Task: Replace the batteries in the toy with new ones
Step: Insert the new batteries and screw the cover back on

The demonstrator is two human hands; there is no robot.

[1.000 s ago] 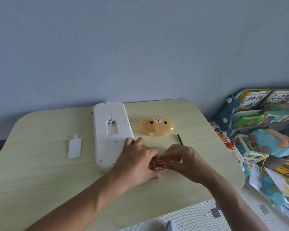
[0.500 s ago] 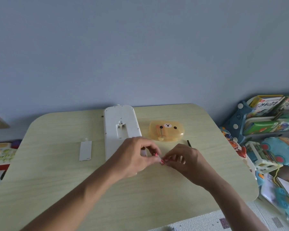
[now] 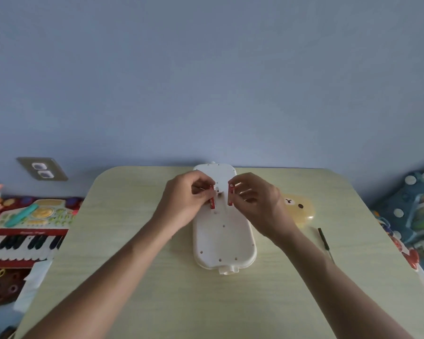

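Observation:
A long white toy (image 3: 223, 238) lies face down on the pale wooden table (image 3: 137, 289), its back side up. Over its far end my left hand (image 3: 185, 204) pinches a small red battery (image 3: 212, 198), held nearly upright. My right hand (image 3: 260, 206) holds a second red battery (image 3: 230, 195) the same way, a little to the right. Both batteries hover just above the toy's battery bay, which my fingers mostly hide. The loose white cover seen earlier is out of sight behind my left arm.
A yellow bear-face case (image 3: 300, 209) lies right of the toy, partly behind my right hand. A thin dark screwdriver (image 3: 323, 241) rests further right. A toy piano (image 3: 27, 226) stands left of the table, toy shelves (image 3: 416, 216) to the right.
My hands have risen from the table's near middle to the toy's far end and parted, each now holding one red battery. The camera view has swung left.

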